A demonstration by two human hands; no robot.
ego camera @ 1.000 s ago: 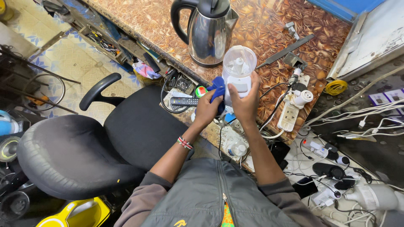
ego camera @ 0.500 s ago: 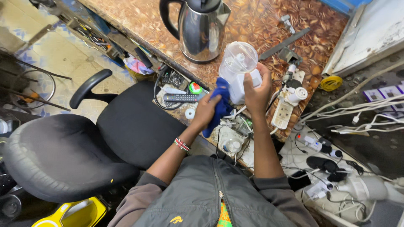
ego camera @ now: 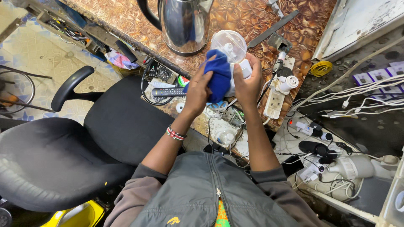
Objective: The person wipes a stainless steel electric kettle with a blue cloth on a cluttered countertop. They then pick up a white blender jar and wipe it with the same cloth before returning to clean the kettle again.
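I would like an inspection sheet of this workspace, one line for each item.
Surface: patterned brown worktop, crowded.
Job's things: blue cloth pressed on a white appliance with clear dome.
Clutter: steel kettle, remote control, metal bar.
Grippers: left hand holds the cloth; right hand grips the appliance.
Cables: white power strip, yellow wire coil, many white leads.
Surroundings: black office chair, tiled floor.
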